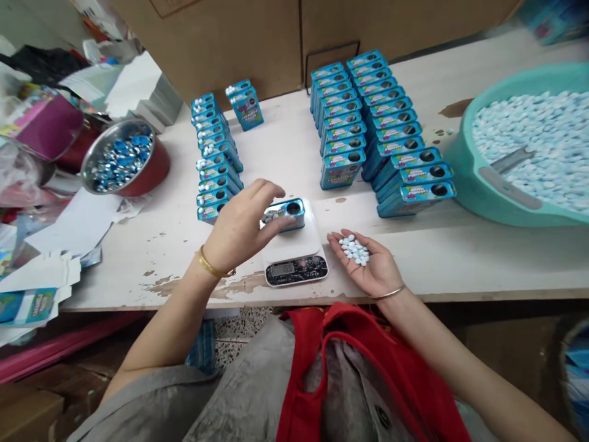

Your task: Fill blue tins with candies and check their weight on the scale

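Note:
My left hand (246, 224) arches over a blue tin (298, 219) on a white kitchen scale (299, 245). Its thumb lies over the tin's near edge and its fingers are spread beyond the far side, apart from the thumb. The tin's top has a dark round opening at the right, with a few white candies at the left, partly behind the hand. Palm up and cupped, my right hand (380, 270) holds a small heap of white and pale blue candies (354, 250) to the right of the scale.
Rows of blue tins stand at left (214, 153) and right (340, 169). A turquoise basin (469, 178) of candies, with a metal scoop (513, 159), is at far right. A metal bowl (159, 162) holds blue and silver pieces. Cardboard (257, 43) lines the back.

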{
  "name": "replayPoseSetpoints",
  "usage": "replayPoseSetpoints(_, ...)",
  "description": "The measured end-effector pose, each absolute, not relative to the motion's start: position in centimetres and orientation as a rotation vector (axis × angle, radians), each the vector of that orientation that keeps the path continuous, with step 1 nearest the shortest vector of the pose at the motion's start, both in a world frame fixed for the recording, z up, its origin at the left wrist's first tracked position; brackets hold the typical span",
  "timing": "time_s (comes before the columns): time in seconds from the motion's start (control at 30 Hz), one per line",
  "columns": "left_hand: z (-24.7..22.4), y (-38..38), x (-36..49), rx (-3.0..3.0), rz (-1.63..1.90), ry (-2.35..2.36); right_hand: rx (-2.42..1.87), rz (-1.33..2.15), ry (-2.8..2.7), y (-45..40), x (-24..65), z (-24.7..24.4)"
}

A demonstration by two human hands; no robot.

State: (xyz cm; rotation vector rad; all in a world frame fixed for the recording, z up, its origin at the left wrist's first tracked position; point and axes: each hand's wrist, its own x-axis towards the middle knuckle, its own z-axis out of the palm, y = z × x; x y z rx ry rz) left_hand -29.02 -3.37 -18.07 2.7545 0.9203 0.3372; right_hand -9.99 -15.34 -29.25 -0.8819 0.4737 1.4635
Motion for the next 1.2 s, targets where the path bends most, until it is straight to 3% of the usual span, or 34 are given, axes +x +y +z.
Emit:
replayPoseSetpoints(0.1, -19.7, -8.1, -30.0, 2.528, 0.42, 0.894, -0.883, 1.429, 0.432, -17.4, -10.0, -27.8)
replayPoseSetpoints(0.23, -23.6, -16.3, -28.9, 2.287, 0.164, 0.514, -0.936, 1.424, 0.38, -20.0, -10.2, -26.1)
replayPoseSetpoints(0.33, -25.6, -20.5, -27.1, 2.2, 0.129, 0.506, -0.983, 1.448, 0.335, -21.3, -9.8, -25.5)
replayPoseSetpoints(0.67, -25.7, -24.8, -24.2, 2.134, 0.212, 0.794, -0.952, 1.656, 0.36, -23.5, -7.1, -26.8)
replayPoseSetpoints(0.77, -25.1, -23.2, -25.6, 2.13, 0.325, 0.951, -0.913, 1.689, 0.386, -23.4, -7.0, -27.3)
replayPoseSetpoints(0.97, -25.7, -12.4, -30.5, 1.995, 1.05, 1.557, -0.847, 1.744, 0.363, -20.0, -8.9, -26.3)
replayPoseSetpoints(1.2, -27.7, -3.5, -30.7, 1.979, 0.792, 1.097, -0.742, 1.759, 0.293, -14.2, -12.0, -25.6)
